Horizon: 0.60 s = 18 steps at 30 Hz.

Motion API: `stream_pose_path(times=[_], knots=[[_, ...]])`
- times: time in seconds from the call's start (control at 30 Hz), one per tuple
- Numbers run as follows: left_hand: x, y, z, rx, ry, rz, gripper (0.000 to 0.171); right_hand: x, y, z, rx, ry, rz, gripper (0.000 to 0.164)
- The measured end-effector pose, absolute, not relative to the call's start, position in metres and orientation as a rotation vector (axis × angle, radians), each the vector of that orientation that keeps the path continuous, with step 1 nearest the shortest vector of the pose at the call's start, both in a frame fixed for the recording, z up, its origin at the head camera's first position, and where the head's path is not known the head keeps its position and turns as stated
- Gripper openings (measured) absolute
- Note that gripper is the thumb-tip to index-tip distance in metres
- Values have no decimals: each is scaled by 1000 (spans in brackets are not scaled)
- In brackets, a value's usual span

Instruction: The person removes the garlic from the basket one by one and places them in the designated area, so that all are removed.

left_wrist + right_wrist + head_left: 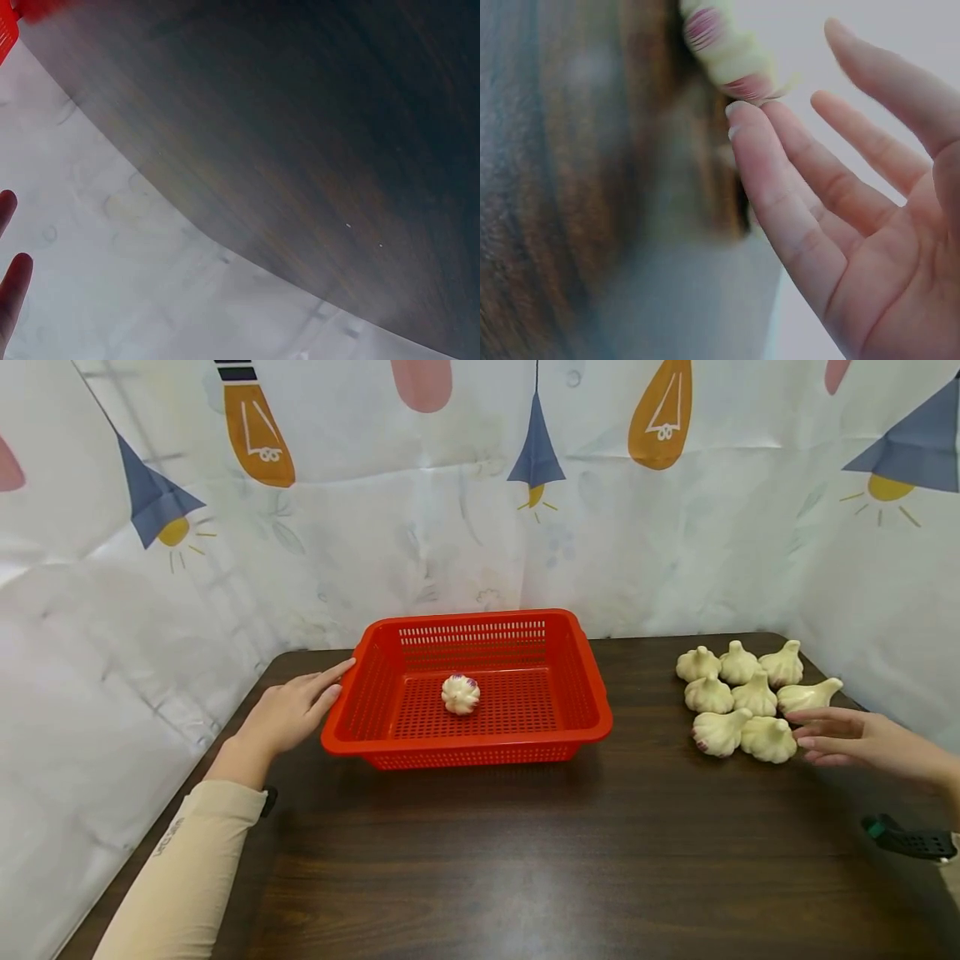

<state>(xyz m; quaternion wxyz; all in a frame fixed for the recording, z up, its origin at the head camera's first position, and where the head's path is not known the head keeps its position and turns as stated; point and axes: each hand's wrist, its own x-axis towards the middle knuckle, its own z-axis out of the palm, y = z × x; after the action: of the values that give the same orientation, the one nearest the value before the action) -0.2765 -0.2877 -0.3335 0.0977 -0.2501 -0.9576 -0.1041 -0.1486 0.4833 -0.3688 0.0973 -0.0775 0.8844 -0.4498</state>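
A red plastic basket [480,746] stands on the table with one garlic bulb [460,693] lying inside it. My left hand [288,710] is at the basket's left rim, its fingers extended and fingertips right at the edge. On the right of the table, several garlic bulbs [753,695] sit close together in a cluster. Beside the cluster's right side, my right hand [870,743] holds nothing, its fingers loosely spread. In the right wrist view its fingertips overlap the lower end of a cream garlic bulb with purple streaks [731,56].
The dark wooden table [480,860] runs back to a white printed cloth [480,543] hung behind it and along both sides. A dark band [911,839] is worn on the right wrist.
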Motion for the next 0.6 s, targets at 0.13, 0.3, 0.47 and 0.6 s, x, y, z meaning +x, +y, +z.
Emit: stream_pose_path(times=[0.13,0.3,0.47,0.6], knots=[[-277,-289,-334,-737,-2836,-297,54,-144,482,-363,-398,2641,-1471,59],[-278,-289,-335,-741,-2835,-276,54,-141,476,-355,-466,2760,-1513,61],[-278,-290,-335,-738,-2833,-281,55,-138,463,-341,-403,2991,-1351,54],[-278,-290,-335,-745,-2827,-282,54,-138,449,-326,-387,3069,-1295,42]])
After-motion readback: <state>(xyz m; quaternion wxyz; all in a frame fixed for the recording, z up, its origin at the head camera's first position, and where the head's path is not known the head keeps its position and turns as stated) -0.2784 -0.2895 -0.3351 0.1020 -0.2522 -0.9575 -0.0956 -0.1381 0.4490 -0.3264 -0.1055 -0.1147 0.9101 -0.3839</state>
